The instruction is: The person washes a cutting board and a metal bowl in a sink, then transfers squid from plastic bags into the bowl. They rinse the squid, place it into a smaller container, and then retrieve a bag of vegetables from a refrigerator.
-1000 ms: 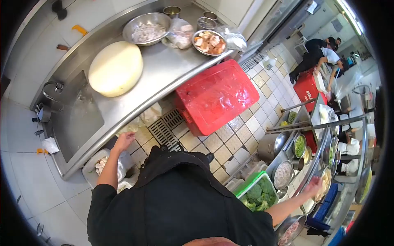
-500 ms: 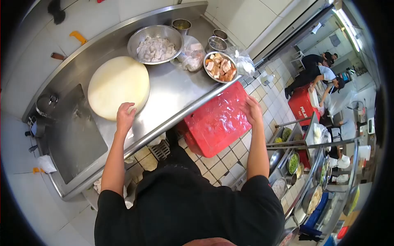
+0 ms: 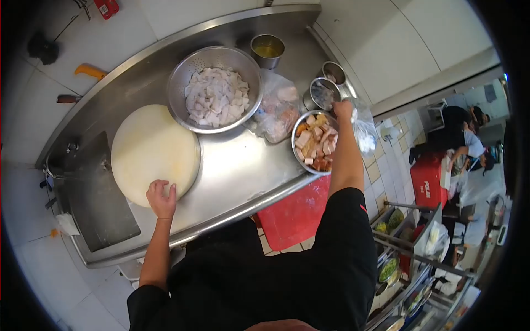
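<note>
My left hand (image 3: 162, 198) rests on the near edge of a round white cutting board (image 3: 154, 149), its fingers apart and nothing in it. My right hand (image 3: 343, 110) reaches over the counter's right end, between a clear plastic bag (image 3: 364, 135) and a steel cup (image 3: 321, 94); its fingers look closed, and what they hold is too small to make out. Just below it is a steel bowl (image 3: 296, 150) of cut meat chunks (image 3: 317, 140). Left of that bowl lie a bag of meat (image 3: 279, 105) and a colander (image 3: 178, 107) of pale cut pieces (image 3: 216, 96).
A sink basin (image 3: 102, 198) is at the counter's left. Two more steel cups (image 3: 268, 51) (image 3: 333, 73) stand at the back. A red cooler (image 3: 295, 215) sits below the front edge. Food shelving (image 3: 406, 248) is at the right, with people (image 3: 469, 138) beyond another red cooler (image 3: 429, 179).
My right hand has moved from above the red cooler up to the bag and cups. My left hand has come down onto the cutting board. The view has shifted closer to the counter.
</note>
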Available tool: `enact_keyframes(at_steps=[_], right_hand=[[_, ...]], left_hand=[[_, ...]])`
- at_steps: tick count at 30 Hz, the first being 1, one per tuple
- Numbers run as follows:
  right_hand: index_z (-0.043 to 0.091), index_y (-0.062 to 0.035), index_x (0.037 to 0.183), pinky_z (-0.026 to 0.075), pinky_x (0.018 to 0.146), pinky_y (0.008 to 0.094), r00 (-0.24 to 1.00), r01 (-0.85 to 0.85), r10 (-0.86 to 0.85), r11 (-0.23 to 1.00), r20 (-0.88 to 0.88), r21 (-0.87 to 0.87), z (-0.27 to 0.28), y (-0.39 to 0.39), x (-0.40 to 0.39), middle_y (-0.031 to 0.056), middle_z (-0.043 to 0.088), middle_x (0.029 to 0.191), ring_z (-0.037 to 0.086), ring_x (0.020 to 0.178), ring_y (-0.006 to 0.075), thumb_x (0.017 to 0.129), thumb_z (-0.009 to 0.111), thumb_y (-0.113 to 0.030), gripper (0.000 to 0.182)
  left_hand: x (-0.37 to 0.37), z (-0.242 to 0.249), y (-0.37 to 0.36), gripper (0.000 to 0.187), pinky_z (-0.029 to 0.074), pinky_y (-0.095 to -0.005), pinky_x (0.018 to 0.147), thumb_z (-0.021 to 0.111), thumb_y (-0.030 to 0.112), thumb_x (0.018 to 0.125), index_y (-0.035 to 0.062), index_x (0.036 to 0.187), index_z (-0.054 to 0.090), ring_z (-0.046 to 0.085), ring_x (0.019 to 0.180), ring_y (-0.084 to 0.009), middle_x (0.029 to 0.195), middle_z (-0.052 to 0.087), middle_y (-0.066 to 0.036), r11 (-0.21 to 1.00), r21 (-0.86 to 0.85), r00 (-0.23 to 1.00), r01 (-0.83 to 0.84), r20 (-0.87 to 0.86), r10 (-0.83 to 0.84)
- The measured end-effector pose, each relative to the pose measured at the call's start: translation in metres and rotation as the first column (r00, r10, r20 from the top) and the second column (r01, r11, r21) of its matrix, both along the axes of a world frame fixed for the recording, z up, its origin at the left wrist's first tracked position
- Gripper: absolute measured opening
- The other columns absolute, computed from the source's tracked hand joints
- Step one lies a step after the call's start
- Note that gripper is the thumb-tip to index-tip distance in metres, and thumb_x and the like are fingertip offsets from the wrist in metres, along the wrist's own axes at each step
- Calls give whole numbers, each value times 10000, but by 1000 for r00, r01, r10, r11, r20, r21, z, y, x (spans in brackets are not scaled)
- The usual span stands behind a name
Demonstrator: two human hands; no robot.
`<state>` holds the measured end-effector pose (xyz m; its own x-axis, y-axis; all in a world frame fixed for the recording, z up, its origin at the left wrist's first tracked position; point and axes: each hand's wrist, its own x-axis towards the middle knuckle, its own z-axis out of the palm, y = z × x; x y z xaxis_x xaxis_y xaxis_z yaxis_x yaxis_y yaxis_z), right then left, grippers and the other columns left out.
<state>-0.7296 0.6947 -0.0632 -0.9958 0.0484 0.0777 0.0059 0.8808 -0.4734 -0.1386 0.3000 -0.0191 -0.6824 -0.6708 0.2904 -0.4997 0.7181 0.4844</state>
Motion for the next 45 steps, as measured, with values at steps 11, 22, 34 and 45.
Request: enact_keyframes(at_steps=[11,22,34,45], right_hand=[[535,-53,819,465,424,315,939,186,133,576,316,-796,55,-2,5,33,511,645,456,477,132,697,551,49,159],[633,-3,1000,453,488,234,867,-23,442,498,231,-867,154,-69,124,49,659,813,570,584,114,679,551,87,344],[605,-36,1037,534,668,274,639,-242,731,485,239,-840,167,-151,164,77,643,848,635,723,158,853,684,-193,255],[688,-39,867,358,381,307,947,-189,269,910,176,-370,18,-45,-60,79,675,746,533,481,149,843,684,-342,303]], left_hand=[[4,-2,-23,218,429,-368,785,733,105,717,50,877,596,546,845,-278,940,583,-114,995,87,998,-38,-44,42],[-186,87,88,525,480,-331,886,699,230,854,68,1305,486,555,1103,-217,1243,546,-83,240,855,887,459,-427,-175],[-128,90,45,422,535,-512,874,534,127,781,-45,1167,525,636,973,-313,1107,614,-174,-127,924,880,361,-292,376],[85,112,6,500,603,-428,784,463,45,764,-29,1257,433,670,885,-264,1110,592,-164,219,972,574,80,-225,787]])
